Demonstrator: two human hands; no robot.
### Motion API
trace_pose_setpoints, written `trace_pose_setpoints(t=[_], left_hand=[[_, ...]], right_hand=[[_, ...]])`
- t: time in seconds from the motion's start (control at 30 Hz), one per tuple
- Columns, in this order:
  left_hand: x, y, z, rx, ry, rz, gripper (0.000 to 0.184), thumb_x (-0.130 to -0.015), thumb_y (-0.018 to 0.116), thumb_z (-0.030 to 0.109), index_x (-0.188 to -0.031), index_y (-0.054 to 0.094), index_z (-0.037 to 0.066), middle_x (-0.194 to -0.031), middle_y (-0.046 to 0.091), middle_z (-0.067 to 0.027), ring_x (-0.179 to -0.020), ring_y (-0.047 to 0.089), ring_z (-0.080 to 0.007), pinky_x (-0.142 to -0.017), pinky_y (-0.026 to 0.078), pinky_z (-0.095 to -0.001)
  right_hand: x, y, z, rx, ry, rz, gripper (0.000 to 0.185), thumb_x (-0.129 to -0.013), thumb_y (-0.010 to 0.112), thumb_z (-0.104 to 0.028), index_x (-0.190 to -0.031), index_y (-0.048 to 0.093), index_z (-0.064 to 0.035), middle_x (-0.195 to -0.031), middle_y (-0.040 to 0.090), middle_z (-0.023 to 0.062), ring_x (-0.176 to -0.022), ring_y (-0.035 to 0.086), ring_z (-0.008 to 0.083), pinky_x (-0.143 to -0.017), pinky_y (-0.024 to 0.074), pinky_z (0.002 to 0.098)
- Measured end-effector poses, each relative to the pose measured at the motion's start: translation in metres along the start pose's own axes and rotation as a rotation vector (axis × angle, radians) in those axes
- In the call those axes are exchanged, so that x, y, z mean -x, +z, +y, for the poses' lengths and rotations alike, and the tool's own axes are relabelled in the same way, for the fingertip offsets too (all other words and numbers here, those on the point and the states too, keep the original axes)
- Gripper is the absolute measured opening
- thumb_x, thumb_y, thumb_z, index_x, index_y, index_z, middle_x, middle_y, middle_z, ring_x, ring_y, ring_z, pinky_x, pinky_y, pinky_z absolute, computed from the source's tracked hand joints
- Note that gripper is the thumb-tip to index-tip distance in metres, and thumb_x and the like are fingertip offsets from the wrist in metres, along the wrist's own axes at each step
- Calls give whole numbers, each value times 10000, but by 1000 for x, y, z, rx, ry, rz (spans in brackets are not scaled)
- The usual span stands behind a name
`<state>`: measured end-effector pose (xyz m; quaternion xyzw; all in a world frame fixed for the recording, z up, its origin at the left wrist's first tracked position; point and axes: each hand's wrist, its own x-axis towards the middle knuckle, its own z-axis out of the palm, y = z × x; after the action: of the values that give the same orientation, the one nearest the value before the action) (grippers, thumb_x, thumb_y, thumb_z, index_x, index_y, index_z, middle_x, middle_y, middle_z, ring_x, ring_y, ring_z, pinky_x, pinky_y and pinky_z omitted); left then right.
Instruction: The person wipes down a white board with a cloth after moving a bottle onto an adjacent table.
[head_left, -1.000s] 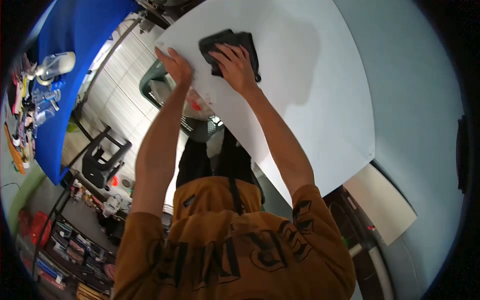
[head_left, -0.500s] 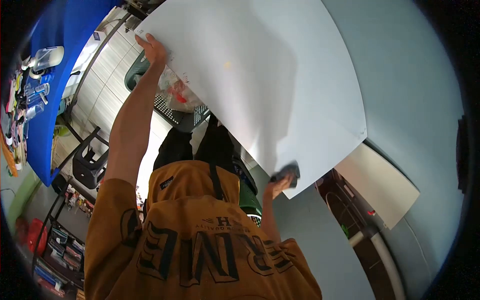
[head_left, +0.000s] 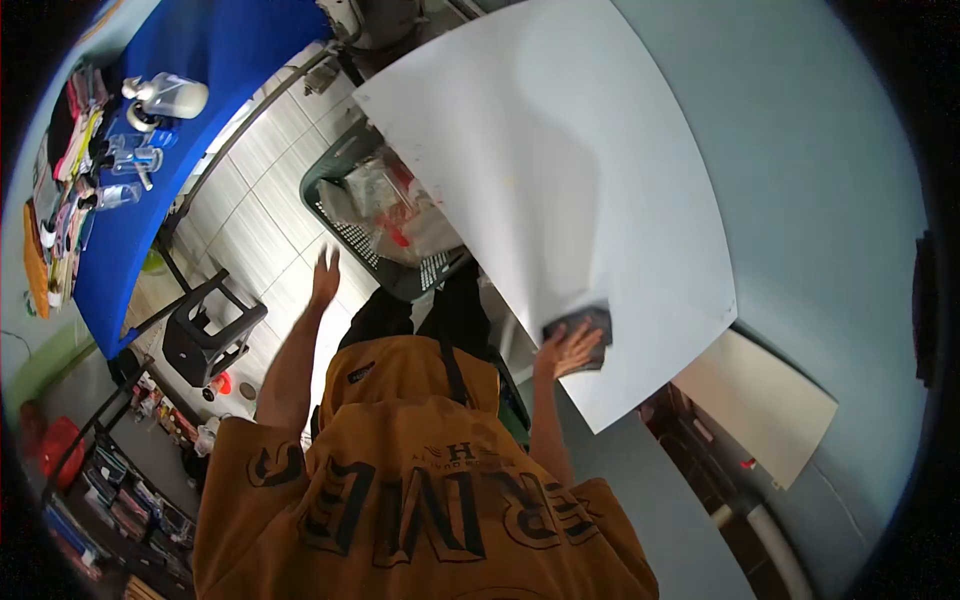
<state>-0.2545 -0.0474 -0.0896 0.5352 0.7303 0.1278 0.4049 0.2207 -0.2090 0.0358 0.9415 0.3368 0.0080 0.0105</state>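
Note:
A large white board [head_left: 520, 190] spans the upper middle of the view. My right hand [head_left: 567, 348] lies over a dark grey cloth [head_left: 598, 322], fingers spread across it, holding it against the board near its lower corner. The cloth is a flat, roughly rectangular piece, partly covered by the hand. My left hand [head_left: 325, 278] is off the board, raised over the tiled floor with its fingers stretched out and nothing in it.
Below the board's left edge stands a dark green basket [head_left: 312, 190] holding plastic bags [head_left: 385, 200]. A black stool [head_left: 190, 345] stands on the tiled floor [head_left: 265, 215]. Bottles [head_left: 175, 97] sit on the blue table [head_left: 240, 45]. A beige panel [head_left: 765, 400] is at right.
My left hand has let go of the board's upper left edge and moved down and away. The right hand and cloth have shifted slightly, and the cloth now lies flatter.

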Motion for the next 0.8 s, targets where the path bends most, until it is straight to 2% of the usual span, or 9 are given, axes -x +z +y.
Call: trace_pose_setpoints(t=[0.07, 0.1, 0.17, 0.2, 0.23, 0.4, 0.57, 0.63, 0.8], left_hand=[[65, -22, -9, 120, -499, -125, 728, -929, 422, 523, -1353, 360, -65, -1383, 387, -273, -1316, 343, -369, -1088, 270, -399], [87, -8, -71, 241, -629, -158, 756, -912, 423, 548, -1346, 366, -67, -1376, 399, -270, -1295, 369, -381, -1070, 298, -392], [129, -24, -68, 231, -934, -284, 669, -898, 429, 542, -1317, 435, 20, -1260, 518, -181, -1097, 549, -335, -869, 439, -547], [147, -15, -94, 262, -990, -253, 601, -898, 444, 529, -1319, 444, 100, -1214, 539, -126, -1026, 582, -291, -753, 455, -561], [162, -13, -108, 326, -1014, -271, 588, -890, 467, 522, -1331, 427, 135, -1216, 539, -96, -1026, 581, -285, -758, 447, -527], [184, -13, -63, 639, -957, -196, 542, -899, 481, 464, -1322, 428, 128, -1227, 540, -100, -1078, 556, -246, -875, 413, -476], [161, -19, 13, 713, -756, -194, 532, -937, 456, 449, -1349, 410, 116, -1271, 522, -134, -1111, 553, -246, -918, 427, -408], [152, -21, 25, 674, -644, -224, 521, -946, 447, 437, -1352, 412, 112, -1260, 532, -140, -1115, 555, -246, -917, 433, -405], [124, -23, 21, 562, -553, -341, 463, -960, 440, 388, -1333, 436, 113, -1228, 557, -131, -1081, 578, -239, -893, 441, -381]], right_hand=[[-9, -23, -65, -46, -254, -105, 566, -961, 376, -445, -1456, 269, -191, -1542, 119, 108, -1421, 108, 277, -1108, 83, 577], [-15, -35, -98, -53, -352, -216, 566, -958, 387, -436, -1458, 266, -200, -1546, 107, 98, -1425, 86, 267, -1110, 72, 573], [-28, -29, -151, -138, -638, -199, 544, -949, 430, -395, -1449, 298, -223, -1537, 153, 105, -1418, 129, 274, -1104, 87, 573], [-35, -33, -181, -167, -747, -179, 529, -943, 445, -382, -1436, 324, -230, -1525, 192, 110, -1408, 161, 280, -1098, 104, 575], [-44, -38, -211, -197, -855, -158, 515, -938, 460, -369, -1423, 351, -237, -1512, 231, 115, -1398, 194, 285, -1092, 121, 577], [-77, -33, -339, -393, -1143, -62, 471, -919, 500, -331, -1374, 420, -245, -1474, 315, 84, -1361, 276, 266, -1074, 182, 579], [-110, -21, -426, -591, -1213, -61, 423, -887, 517, -172, -1307, 487, -210, -1441, 358, 82, -1326, 322, 274, -1062, 254, 546], [-127, -16, -417, -630, -1271, -122, 499, -839, 484, 7, -1305, 499, -171, -1379, 408, 121, -1294, 349, 303, -1069, 291, 452], [-145, -12, -280, -667, -779, 38, 462, -818, 499, 22, -1237, 568, -160, -1295, 489, 127, -1187, 459, 326, -991, 364, 439]])
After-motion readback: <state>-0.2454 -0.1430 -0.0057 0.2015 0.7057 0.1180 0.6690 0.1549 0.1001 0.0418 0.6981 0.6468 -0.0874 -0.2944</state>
